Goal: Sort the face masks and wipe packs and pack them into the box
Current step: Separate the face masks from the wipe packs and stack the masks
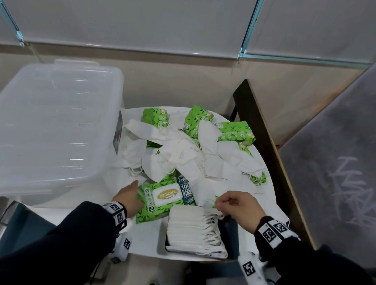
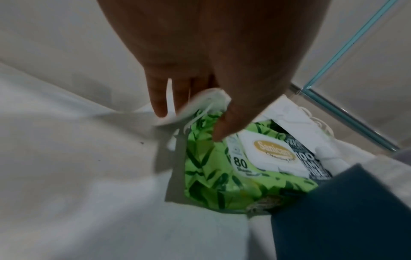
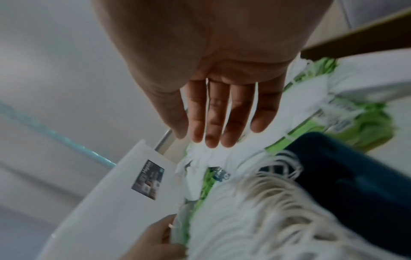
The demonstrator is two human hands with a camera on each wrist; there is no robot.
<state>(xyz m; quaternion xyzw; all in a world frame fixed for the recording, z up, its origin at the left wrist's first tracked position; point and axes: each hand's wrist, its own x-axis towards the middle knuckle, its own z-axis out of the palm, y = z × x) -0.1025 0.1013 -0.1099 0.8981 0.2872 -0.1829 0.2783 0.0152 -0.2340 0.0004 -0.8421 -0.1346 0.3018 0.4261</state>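
Note:
A stack of white face masks (image 1: 194, 231) lies in a dark box (image 1: 231, 227) at the table's near edge. Just left of it lies a large green wipe pack (image 1: 162, 199) with a white flap. Loose masks (image 1: 180, 153) and smaller green wipe packs (image 1: 236, 132) are heaped behind. My left hand (image 1: 137, 187) is at the large wipe pack's (image 2: 222, 167) left edge, and its thumb and fingers (image 2: 160, 105) pinch a white mask (image 2: 200, 103). My right hand (image 1: 221, 203) hovers over the stack's far end, its fingers (image 3: 213, 123) straight, their tips at a loose mask (image 3: 222, 156).
A big clear plastic tub with its lid on (image 1: 41, 123) stands at the left, against the round white table (image 1: 145, 239). A brown board edge (image 1: 266, 140) and a grey panel (image 1: 346, 163) close off the right side. A wall runs behind.

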